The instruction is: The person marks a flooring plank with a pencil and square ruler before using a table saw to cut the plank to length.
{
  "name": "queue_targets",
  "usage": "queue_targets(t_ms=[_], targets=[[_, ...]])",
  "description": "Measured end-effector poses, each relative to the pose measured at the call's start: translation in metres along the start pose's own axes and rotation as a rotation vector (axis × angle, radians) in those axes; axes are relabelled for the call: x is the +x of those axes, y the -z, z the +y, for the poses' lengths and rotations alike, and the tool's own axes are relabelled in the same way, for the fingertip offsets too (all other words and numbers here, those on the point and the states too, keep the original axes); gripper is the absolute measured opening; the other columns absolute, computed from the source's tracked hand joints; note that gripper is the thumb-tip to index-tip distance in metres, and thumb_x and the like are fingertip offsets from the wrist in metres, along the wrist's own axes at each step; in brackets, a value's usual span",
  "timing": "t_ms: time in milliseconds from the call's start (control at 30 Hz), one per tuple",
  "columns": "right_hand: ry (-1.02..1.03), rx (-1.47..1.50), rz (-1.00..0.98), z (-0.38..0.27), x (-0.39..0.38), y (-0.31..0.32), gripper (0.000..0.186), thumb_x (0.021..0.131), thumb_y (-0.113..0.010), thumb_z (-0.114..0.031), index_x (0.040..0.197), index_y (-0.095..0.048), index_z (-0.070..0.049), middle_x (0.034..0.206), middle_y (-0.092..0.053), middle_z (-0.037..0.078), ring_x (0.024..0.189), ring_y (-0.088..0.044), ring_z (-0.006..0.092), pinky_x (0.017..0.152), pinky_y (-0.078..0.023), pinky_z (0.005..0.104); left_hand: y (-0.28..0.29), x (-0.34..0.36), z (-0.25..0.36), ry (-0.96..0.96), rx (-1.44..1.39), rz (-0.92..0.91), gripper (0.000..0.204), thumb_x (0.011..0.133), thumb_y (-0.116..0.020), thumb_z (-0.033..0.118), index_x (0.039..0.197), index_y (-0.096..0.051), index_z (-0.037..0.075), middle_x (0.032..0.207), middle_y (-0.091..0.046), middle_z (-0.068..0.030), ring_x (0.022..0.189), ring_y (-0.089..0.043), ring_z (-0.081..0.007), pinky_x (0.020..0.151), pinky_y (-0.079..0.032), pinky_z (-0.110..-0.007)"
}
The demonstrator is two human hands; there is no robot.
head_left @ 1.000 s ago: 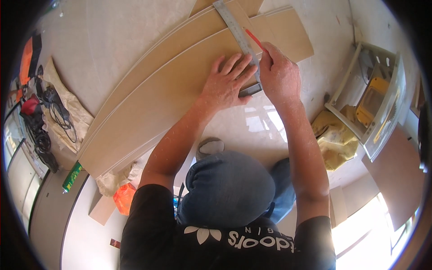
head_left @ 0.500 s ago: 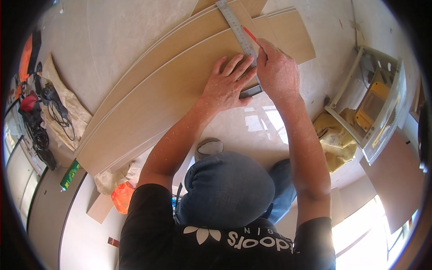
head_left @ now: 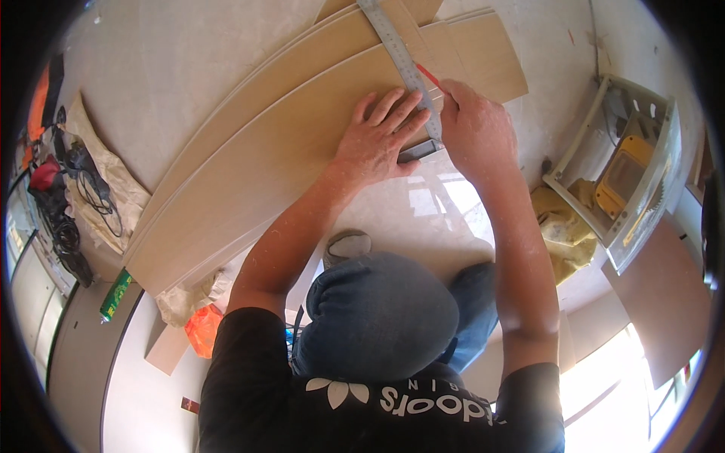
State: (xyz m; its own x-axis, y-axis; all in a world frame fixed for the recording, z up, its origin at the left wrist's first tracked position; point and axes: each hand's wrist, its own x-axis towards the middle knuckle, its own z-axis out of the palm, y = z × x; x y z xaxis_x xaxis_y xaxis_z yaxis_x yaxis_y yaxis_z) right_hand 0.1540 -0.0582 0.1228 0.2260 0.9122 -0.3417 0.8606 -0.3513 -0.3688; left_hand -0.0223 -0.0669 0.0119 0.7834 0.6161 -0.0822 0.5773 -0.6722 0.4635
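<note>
I see white shirt letters [head_left: 432, 405], left hand [head_left: 371, 143] spread against a flat grey metal ruler [head_left: 394, 45], right hand [head_left: 480, 130] pinching a red pencil [head_left: 428, 75].

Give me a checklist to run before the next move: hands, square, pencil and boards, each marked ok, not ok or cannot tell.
1. Left hand spread flat, fingers over the square: ok.
2. Square's blade lying across the boards: ok.
3. Square's stock flush against the near board's edge: cannot tell, the left hand hides part of it.
4. Pencil in the right hand, point end beside the blade's right edge: ok.
5. Pencil tip touching the board: cannot tell, too small to see.
6. Board edges lined up with one another: not ok, they overlap in staggered layers.
</note>
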Motion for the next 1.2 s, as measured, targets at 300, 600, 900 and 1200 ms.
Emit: queue_targets(t_ms=[300, 600, 900, 1200], targets=[[0.026, 0.008, -0.027, 0.005, -0.012, 0.008, 0.019, 0.092, -0.054, -0.009, 0.105, -0.066, -0.005, 0.087, -0.071, 0.023, 0.083, -0.070, 0.0438, 0.074, -0.056, 0.0536, 0.000, 0.001, 0.002, 0.008, -0.022, 0.013, 0.086, 0.073, -0.082, 0.051, 0.148, -0.052, 0.023, 0.165, -0.034, -0.0017, 0.150, -0.029, -0.0248, 0.119, -0.025, -0.055], [0.036, -0.062, -0.077, 0.020, -0.040, 0.011, 0.015, 0.090, -0.054, -0.007, 0.099, -0.065, -0.003, 0.087, -0.071, 0.023, 0.081, -0.069, 0.0442, 0.073, -0.056, 0.0530, -0.005, 0.002, 0.002, 0.006, -0.001, 0.021, 0.085, 0.072, -0.082, 0.051, 0.147, -0.053, 0.023, 0.164, -0.035, -0.0014, 0.149, -0.030, -0.0251, 0.119, -0.026, -0.055], [-0.037, 0.003, -0.130, 0.037, -0.065, 0.018, 0.024, 0.092, -0.053, -0.009, 0.110, -0.068, -0.005, 0.088, -0.071, 0.021, 0.084, -0.069, 0.0423, 0.076, -0.055, 0.0525, -0.004, 0.002, 0.003, 0.000, 0.004, 0.030, 0.086, 0.072, -0.082, 0.050, 0.148, -0.052, 0.023, 0.163, -0.036, -0.0019, 0.148, -0.032, -0.0260, 0.119, -0.025, -0.055], [-0.064, -0.209, -0.336, 0.053, -0.099, 0.025, 0.024, 0.093, -0.056, -0.009, 0.114, -0.067, -0.006, 0.090, -0.072, 0.021, 0.084, -0.070, 0.0412, 0.072, -0.056, 0.0497, -0.002, 0.001, 0.004, -0.030, 0.014, 0.041, 0.084, 0.074, -0.081, 0.051, 0.147, -0.054, 0.021, 0.163, -0.037, -0.0034, 0.148, -0.032, -0.0271, 0.120, -0.023, -0.054]])
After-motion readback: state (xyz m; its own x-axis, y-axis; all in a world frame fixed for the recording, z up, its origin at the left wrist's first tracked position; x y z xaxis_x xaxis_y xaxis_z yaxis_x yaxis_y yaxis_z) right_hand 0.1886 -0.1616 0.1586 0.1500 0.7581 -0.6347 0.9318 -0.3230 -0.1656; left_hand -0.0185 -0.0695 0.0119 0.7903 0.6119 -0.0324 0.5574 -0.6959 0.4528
